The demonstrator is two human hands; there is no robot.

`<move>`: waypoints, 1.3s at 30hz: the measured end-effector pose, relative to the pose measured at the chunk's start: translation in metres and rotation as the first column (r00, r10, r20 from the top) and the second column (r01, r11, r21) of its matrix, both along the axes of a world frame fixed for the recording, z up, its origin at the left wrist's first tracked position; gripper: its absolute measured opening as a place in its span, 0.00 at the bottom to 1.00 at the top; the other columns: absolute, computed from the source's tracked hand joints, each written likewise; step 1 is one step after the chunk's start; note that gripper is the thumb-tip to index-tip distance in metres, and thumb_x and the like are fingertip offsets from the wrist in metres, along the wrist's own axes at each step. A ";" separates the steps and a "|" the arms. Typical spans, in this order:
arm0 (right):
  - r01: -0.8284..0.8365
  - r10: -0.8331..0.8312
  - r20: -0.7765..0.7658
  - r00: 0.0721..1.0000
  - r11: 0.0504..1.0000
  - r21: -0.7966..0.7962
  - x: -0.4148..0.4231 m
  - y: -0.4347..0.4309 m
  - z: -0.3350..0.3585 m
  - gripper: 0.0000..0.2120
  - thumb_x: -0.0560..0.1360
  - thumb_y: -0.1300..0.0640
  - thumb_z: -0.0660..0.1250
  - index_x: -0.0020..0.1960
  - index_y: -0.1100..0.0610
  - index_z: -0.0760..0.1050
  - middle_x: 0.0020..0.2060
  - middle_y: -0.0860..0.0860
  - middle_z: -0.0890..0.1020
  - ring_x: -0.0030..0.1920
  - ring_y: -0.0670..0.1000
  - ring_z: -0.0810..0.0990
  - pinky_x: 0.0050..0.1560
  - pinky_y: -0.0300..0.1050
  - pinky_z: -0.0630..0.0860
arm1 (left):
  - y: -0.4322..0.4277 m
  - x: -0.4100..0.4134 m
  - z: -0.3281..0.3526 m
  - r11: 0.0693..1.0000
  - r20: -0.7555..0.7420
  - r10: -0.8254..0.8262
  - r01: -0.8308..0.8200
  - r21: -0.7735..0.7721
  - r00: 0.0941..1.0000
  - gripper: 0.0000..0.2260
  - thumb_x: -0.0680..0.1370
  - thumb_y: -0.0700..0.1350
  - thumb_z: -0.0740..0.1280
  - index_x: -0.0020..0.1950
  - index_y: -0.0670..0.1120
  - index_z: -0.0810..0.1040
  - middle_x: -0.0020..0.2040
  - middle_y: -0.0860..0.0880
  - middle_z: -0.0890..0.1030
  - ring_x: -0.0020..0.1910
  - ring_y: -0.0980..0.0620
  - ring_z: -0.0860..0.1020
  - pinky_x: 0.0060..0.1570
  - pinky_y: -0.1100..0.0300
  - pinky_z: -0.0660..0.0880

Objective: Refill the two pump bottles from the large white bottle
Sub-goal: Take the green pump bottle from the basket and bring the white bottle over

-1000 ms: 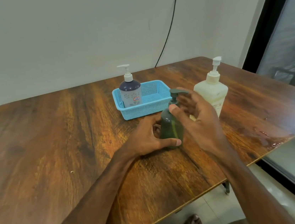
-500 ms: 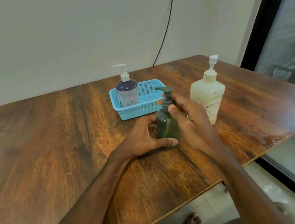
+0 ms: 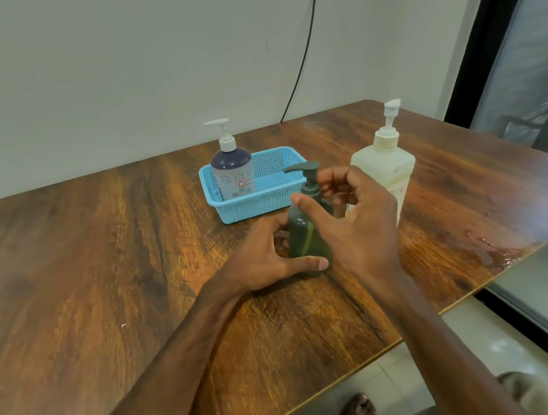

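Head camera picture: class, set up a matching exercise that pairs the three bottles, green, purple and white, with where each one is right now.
Things:
1 green bottle
2 purple bottle
3 white bottle

Places:
A in the blue basket
B on the table, behind the right hand
C gripped by the left hand

Pairs: 1-C, 2-A, 3-B.

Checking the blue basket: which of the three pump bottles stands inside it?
The frosted, dark-topped bottle with the white pump; the green bottle and large white bottle stand on the table outside.
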State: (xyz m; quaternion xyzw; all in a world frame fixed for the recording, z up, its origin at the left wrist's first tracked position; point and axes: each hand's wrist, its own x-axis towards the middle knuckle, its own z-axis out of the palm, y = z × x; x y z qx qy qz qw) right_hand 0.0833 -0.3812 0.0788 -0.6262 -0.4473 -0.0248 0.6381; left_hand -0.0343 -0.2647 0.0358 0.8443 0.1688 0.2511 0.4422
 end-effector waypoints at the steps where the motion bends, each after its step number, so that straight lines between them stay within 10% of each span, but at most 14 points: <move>1: -0.011 0.011 0.016 1.000 1.000 -0.019 0.000 0.000 -0.001 0.15 0.73 0.54 0.78 0.57 0.55 0.81 0.48 0.44 0.84 0.49 0.41 0.82 0.50 0.35 0.79 | 0.000 0.000 0.000 1.000 0.008 -0.001 0.001 -0.006 1.000 0.22 0.71 0.45 0.84 0.62 0.55 0.82 0.60 0.57 0.86 0.59 0.57 0.84 0.62 0.52 0.81; 7: -0.233 0.244 0.045 0.969 0.958 -0.169 0.007 -0.008 -0.004 0.20 0.83 0.63 0.59 0.73 0.51 0.70 0.62 0.44 0.82 0.64 0.39 0.78 0.63 0.43 0.76 | 0.001 0.000 0.001 1.000 0.015 -0.013 0.013 0.000 1.000 0.23 0.71 0.47 0.84 0.63 0.48 0.83 0.60 0.53 0.86 0.59 0.52 0.85 0.62 0.41 0.81; 18: -0.054 0.052 -0.041 0.998 0.996 -0.070 0.004 -0.001 0.001 0.18 0.70 0.50 0.80 0.57 0.52 0.80 0.48 0.42 0.84 0.50 0.40 0.83 0.52 0.43 0.82 | 0.001 0.000 0.001 1.000 -0.055 -0.003 0.002 -0.012 0.998 0.22 0.71 0.46 0.84 0.60 0.59 0.80 0.59 0.60 0.85 0.60 0.58 0.83 0.64 0.49 0.80; 26: -0.412 0.392 -0.136 0.910 0.891 -0.190 0.012 -0.006 -0.009 0.23 0.84 0.50 0.57 0.78 0.43 0.61 0.72 0.46 0.74 0.72 0.43 0.71 0.71 0.56 0.72 | 0.002 0.001 -0.001 0.999 0.000 -0.025 0.025 -0.037 1.000 0.24 0.72 0.42 0.83 0.66 0.47 0.81 0.62 0.53 0.86 0.62 0.54 0.84 0.65 0.47 0.80; 33: -0.003 0.002 -0.017 1.000 0.999 -0.040 0.005 -0.005 -0.001 0.28 0.66 0.42 0.81 0.58 0.51 0.75 0.50 0.45 0.81 0.52 0.45 0.80 0.50 0.42 0.80 | 0.001 0.000 -0.001 0.999 -0.037 -0.014 0.013 -0.029 0.999 0.23 0.71 0.44 0.84 0.60 0.60 0.80 0.59 0.66 0.84 0.60 0.64 0.83 0.62 0.65 0.79; 39: -0.032 0.033 0.013 0.999 0.999 -0.039 0.003 0.001 -0.006 0.16 0.73 0.52 0.77 0.58 0.54 0.79 0.49 0.44 0.83 0.50 0.42 0.82 0.52 0.43 0.81 | 0.004 0.001 -0.002 0.999 -0.027 -0.023 0.022 -0.036 0.999 0.24 0.72 0.46 0.83 0.65 0.49 0.82 0.60 0.54 0.86 0.61 0.56 0.84 0.65 0.51 0.80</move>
